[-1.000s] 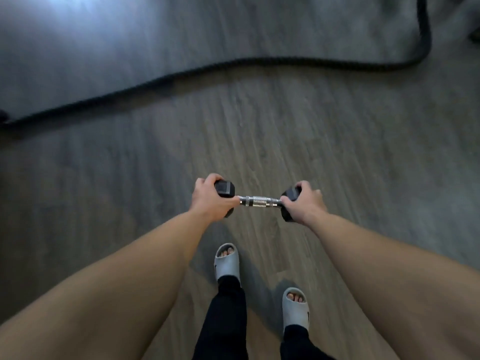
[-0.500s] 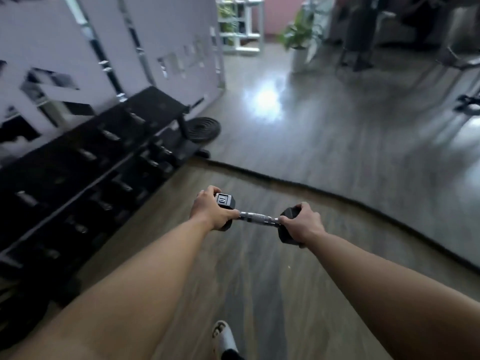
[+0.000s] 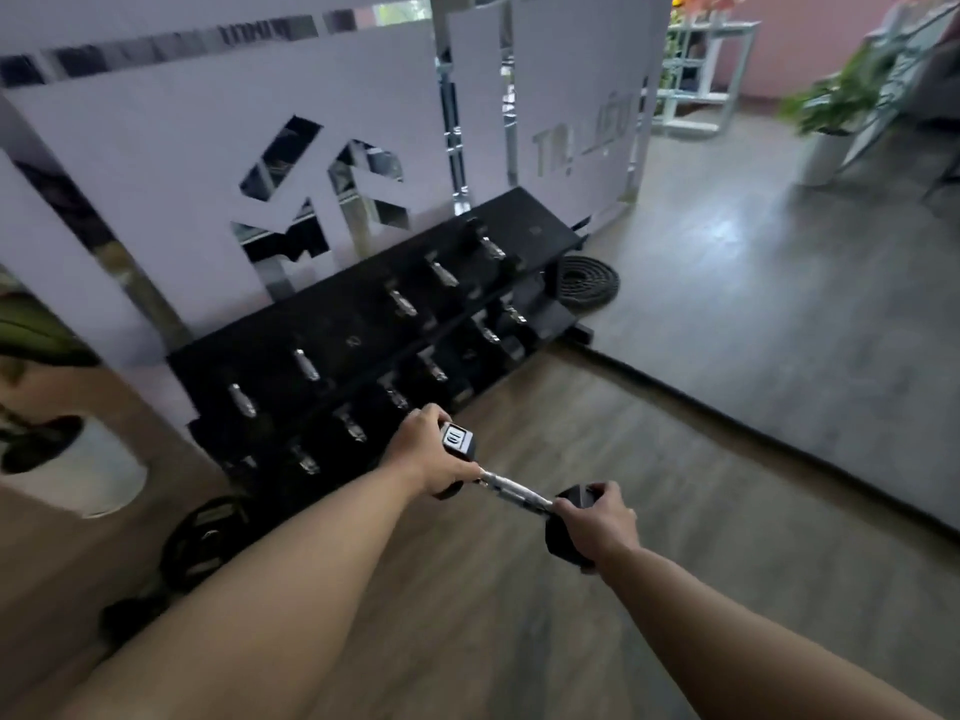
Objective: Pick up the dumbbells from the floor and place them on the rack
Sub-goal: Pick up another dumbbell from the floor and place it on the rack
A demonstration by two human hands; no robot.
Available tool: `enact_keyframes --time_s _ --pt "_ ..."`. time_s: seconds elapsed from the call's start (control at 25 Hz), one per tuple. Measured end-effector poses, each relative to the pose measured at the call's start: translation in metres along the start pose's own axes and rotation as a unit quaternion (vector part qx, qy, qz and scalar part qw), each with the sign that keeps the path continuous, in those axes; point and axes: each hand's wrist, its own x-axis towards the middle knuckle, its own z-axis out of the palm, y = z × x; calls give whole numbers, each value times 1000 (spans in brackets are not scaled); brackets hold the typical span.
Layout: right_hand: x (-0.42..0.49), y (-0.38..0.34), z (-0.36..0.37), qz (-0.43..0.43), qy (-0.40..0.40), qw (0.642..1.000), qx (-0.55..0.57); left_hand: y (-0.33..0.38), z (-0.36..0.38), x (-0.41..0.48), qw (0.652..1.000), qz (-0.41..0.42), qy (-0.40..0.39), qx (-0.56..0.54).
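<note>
A white partition (image 3: 156,163) with cut-out shapes and letters stands along the left, its openings showing shiny metal behind. The floor (image 3: 519,589) in the foreground is brown wood-look planking; to the right lies a grey area (image 3: 805,324), parted from the planks by a dark edge strip (image 3: 727,413). Soft daylight makes a pale glare on the grey floor. A coiled black rope (image 3: 587,280) lies on the floor by the partition's end. A potted plant in a white pot (image 3: 826,142) stands at the far right, near a white shelf unit (image 3: 711,70) against a pink wall (image 3: 810,33). Another white pot (image 3: 78,475) with leaves sits at the left edge. A dark plate (image 3: 202,537) lies low on the left.
</note>
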Motion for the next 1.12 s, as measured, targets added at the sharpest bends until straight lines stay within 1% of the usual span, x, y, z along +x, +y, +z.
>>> enact_keyframes --time_s 0.16,0.36,0.64,0.76,0.96,1.12 --pt "13 -60 92 16 -37 999 16 -73 -56 59 999 -4 -15 36" --pt "51 -119 172 37 -58 996 60 -125 -102 137 997 -4 -29 65" --pt "153 -189 263 61 -64 990 107 -175 -119 277 994 12 -39 98" --pt "199 -223 296 79 -70 989 101 -195 -127 341 993 1 -54 101" --pt "262 -276 344 84 -72 991 74 -230 -141 434 991 -1 -72 109" --pt "293 -310 382 108 -71 989 77 -256 -151 496 988 5 -92 123"
